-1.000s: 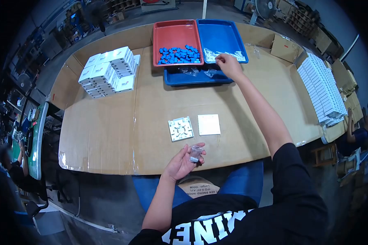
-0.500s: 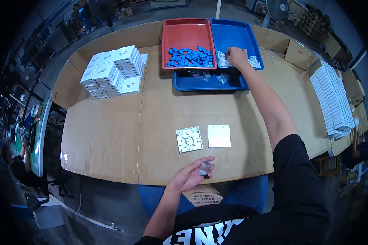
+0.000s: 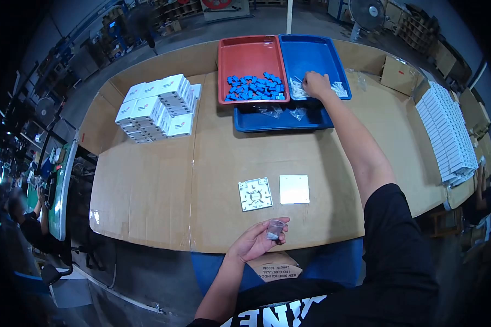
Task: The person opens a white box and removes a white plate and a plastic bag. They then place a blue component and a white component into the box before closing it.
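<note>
My left hand (image 3: 256,241) is curled around a small clear plastic cup (image 3: 275,230) near the table's front edge; something pale lies in its bottom. Away from me, my right hand (image 3: 317,85) reaches into the blue tray (image 3: 308,53), fingers pinched together among small white pieces (image 3: 339,89). What those fingertips hold is hidden. In front of my left hand lies an open white plastic box half (image 3: 255,194) with moulded clips inside. Beside it, to the right, a flat white square cover (image 3: 294,189) rests on the cardboard.
A red tray (image 3: 251,56) holds many blue clips (image 3: 255,87). Beneath both trays sits another blue tray (image 3: 281,124) with clear plastic bags. White boxes (image 3: 157,106) are stacked at left, white parts (image 3: 446,133) at right. Cardboard walls edge the table. Other people sit at both sides.
The whole view has shifted slightly, with the table lower in the picture. My right hand stays in the blue tray among the white pieces. My left hand has turned the cup slightly more upright.
</note>
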The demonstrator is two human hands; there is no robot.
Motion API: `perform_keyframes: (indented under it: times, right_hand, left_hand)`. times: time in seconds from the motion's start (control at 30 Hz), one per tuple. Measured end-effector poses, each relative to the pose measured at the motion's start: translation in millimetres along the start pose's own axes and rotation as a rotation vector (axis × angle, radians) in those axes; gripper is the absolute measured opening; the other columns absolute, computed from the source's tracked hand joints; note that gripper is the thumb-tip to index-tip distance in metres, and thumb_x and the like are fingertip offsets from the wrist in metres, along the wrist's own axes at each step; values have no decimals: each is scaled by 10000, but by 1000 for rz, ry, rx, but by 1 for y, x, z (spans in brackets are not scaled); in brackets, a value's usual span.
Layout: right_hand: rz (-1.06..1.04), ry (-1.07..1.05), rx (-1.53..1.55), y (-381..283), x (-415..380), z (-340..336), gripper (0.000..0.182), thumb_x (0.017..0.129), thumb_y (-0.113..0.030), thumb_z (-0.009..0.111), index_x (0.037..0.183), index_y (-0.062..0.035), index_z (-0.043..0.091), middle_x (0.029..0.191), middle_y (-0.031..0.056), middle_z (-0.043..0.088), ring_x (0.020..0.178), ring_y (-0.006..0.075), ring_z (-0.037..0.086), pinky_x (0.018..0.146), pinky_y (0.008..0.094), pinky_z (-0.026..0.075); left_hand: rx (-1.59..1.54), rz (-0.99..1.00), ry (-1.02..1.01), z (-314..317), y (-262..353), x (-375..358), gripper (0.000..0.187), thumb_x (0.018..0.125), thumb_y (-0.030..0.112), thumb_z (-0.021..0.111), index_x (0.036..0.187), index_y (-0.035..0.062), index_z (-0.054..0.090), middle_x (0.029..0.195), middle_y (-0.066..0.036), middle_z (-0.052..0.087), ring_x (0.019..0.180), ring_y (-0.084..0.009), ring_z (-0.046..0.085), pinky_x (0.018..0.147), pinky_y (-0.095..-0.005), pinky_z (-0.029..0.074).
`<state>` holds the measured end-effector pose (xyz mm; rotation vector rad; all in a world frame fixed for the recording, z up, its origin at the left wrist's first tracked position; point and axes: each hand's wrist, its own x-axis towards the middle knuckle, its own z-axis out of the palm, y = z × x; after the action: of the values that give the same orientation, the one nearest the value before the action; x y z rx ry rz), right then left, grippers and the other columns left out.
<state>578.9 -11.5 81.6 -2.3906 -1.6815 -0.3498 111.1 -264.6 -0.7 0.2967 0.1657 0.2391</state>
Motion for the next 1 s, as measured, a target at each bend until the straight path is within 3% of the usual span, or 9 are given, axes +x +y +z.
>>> perform_keyframes:
  times: [0.07,0.17,0.23,0.27,0.47,0.57,0.67,0.77,1.0]
  right_hand:
    - [2,22,42,-4,-6,-6,247,937,-236,589,1058,-67,722,1151,179,734,1106,379,687,1005,560,430]
    - [92,110,244,1,-13,-8,262,940,-239,639,1081,-34,717,1000,145,768,990,321,731,894,475,497]
    - [112,203,1183,2,-14,-11,298,912,-208,728,1127,-2,710,846,74,757,798,182,694,721,349,505]
    - [180,143,1393,-8,-32,-44,306,906,-157,772,1153,11,703,884,31,733,718,66,575,634,257,458]
    - [111,151,1986,-41,-144,-144,205,976,-116,722,1159,-31,684,963,-4,652,748,66,523,712,249,449]
    - [105,278,1950,-61,-212,-172,182,960,-113,736,1122,-35,710,923,-31,655,772,48,540,713,250,457]
    - [158,334,1838,-81,-279,-181,180,946,-89,757,1112,-20,747,899,-25,677,754,41,546,686,216,439]
    - [197,346,1692,-99,-322,-188,197,924,-72,780,1113,-16,765,881,-17,694,735,32,549,658,192,422]
    - [134,202,1542,-117,-355,-209,164,905,-70,802,1040,10,754,869,-15,704,739,20,573,635,189,431]
  left_hand:
    - [-6,7,-3,-1,-1,0,639,1079,353,528,1517,-91,392,1211,-127,614,1040,-227,581,980,-360,482]
    - [-17,3,0,3,-1,-1,642,1080,362,527,1517,-88,392,1219,-123,609,1040,-226,580,988,-366,476]
    - [-12,4,-4,5,0,-1,643,1080,366,526,1518,-86,392,1220,-121,608,1037,-226,579,993,-370,473]
    - [1,5,9,2,-1,-2,638,1081,367,524,1518,-80,396,1219,-119,606,1036,-223,576,998,-376,470]
    - [149,83,37,4,-5,-5,602,1077,334,550,1524,-47,417,1225,-118,626,1048,-227,624,958,-372,494]
    - [290,174,81,28,-5,-4,562,1071,312,575,1496,-41,469,1217,-130,659,1070,-241,671,946,-367,524]
    - [412,384,101,67,-7,4,501,1108,338,500,1408,-59,559,1149,-152,694,1094,-237,671,1025,-381,515]
    - [606,503,207,106,2,16,463,1126,321,451,1382,-41,584,1129,-139,706,1018,-221,688,990,-363,527]
    - [192,463,127,130,-9,11,514,1121,389,448,1452,5,532,1203,-116,684,951,-192,684,926,-351,544]
